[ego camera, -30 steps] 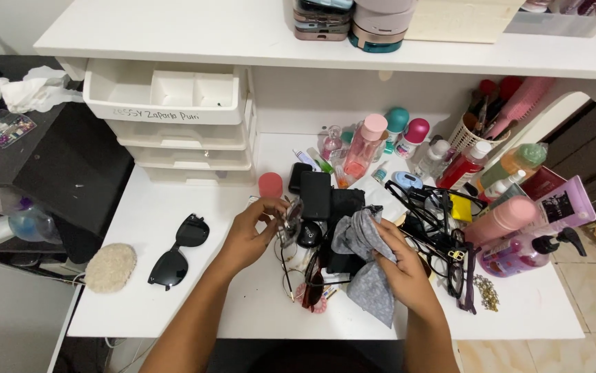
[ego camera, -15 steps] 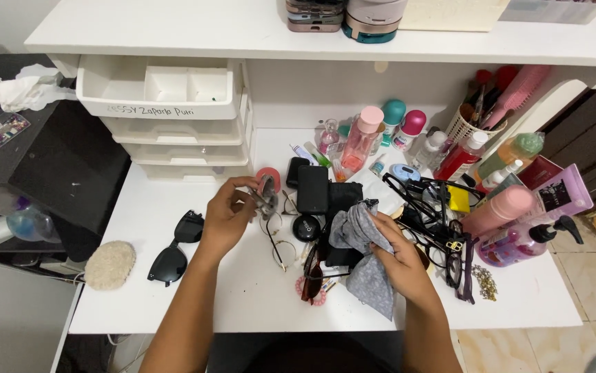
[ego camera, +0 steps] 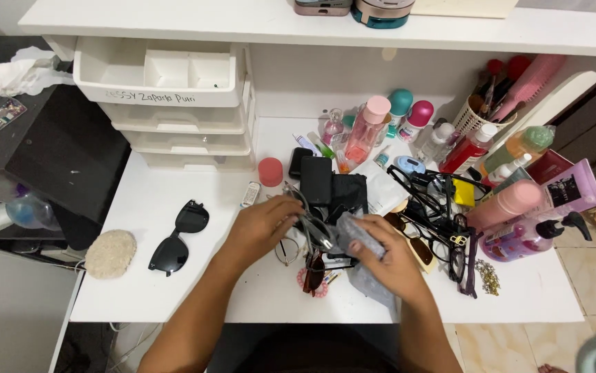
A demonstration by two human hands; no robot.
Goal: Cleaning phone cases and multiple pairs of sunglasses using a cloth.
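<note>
From the head camera, the thin-framed glasses (ego camera: 309,222) sit over the middle of the white desk (ego camera: 194,290), between the two hands. They look light, springy and easy to bend, with lenses that smudge, so the frame edge seems the safest hold. The left hand (ego camera: 265,226) has its fingers pinched closed on the frame. The right hand (ego camera: 380,259) is closed around a soft grey cloth (ego camera: 353,231), pressing it against the glasses. Black sunglasses (ego camera: 178,237) lie well apart to the left.

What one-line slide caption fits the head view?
Left hand holds thin-framed glasses against a grey cloth in the right hand, over a cluttered white desk.
</note>
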